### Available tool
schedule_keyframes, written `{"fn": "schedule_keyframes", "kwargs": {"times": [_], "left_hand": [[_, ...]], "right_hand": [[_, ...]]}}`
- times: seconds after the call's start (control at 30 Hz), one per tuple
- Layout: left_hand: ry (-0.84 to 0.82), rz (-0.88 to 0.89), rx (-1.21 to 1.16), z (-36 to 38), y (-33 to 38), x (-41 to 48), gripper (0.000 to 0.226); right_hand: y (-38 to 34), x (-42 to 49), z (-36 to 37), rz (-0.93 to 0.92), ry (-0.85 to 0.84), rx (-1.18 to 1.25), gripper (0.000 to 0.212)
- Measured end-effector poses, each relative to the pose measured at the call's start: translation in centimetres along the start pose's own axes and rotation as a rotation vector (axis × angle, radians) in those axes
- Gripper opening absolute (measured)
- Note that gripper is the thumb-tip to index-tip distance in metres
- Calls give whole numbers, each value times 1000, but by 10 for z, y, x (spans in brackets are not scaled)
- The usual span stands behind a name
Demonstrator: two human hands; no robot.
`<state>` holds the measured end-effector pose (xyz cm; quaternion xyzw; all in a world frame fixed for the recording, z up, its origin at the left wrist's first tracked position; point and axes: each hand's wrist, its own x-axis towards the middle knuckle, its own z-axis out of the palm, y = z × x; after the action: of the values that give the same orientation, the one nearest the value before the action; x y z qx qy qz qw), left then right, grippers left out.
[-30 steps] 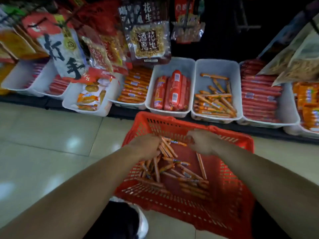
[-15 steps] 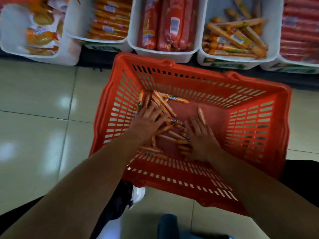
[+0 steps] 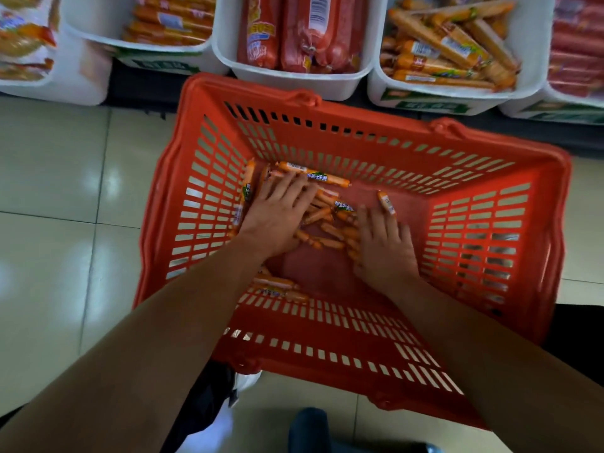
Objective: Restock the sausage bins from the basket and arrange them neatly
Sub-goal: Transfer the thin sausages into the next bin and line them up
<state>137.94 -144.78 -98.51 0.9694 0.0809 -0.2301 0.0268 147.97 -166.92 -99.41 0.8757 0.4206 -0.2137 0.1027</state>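
— Where were the hands?

— I saw both down in the red basket (image 3: pixel 209 132), left hand (image 3: pixel 277 214) and right hand (image 3: pixel 382 246) splayed flat on the loose orange sausages (image 3: pixel 322 220), gripping nothing.

— And next?

— I'd rake them parallel, then scoop 1 bundle (the matching bin (image 3: pixel 425 99) sat just beyond).

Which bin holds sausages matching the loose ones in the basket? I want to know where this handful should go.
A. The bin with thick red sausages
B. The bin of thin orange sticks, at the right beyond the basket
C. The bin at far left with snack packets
B: the thin orange sticks under both hands in the red basket look like those piled in the white bin beyond its right corner.
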Motion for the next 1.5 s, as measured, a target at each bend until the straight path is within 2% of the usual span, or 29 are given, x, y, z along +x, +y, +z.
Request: {"fn": "schedule_keyframes", "kwargs": {"times": [0.07, 0.13, 0.2, 0.4, 0.63, 0.77, 0.87, 1.07, 1.23, 1.37, 1.5], "left_hand": [[-14, -111, -56, -5, 3, 4, 117], [-41, -162, -75, -11, 6, 8, 115], [-52, -186, -88, -14, 10, 8, 115], [-5, -194, -18, -10, 22, 0, 114], [-94, -221, -80, -8, 29, 7, 111], [-166, -250, -272, -3, 33, 5, 97], [-181, -273, -338, 3, 38, -1, 96], [-185, -278, -277, 0, 40, 1, 92], [-222, -287, -387, 3, 44, -3, 73], [-261, -324, -480, 1, 42, -2, 73], [-301, -327, -568, 1, 40, -4, 75]], "right_hand": [[6, 5, -7, 151, -33, 64, 136], [13, 10, -12, 344, -121, 227, 143], [18, 12, -14, 452, -167, 351, 144], [18, 1, -4, 293, -156, 258, 126], [17, 0, -4, 278, -190, 398, 93], [11, -5, -4, 233, -171, 347, 83], [7, -6, -3, 238, -196, 407, 78], [7, -7, -5, 292, -250, 497, 74], [12, -5, -9, 304, -322, 600, 73], [14, -3, -11, 298, -366, 719, 84], [16, -2, -13, 312, -395, 840, 76]]}}
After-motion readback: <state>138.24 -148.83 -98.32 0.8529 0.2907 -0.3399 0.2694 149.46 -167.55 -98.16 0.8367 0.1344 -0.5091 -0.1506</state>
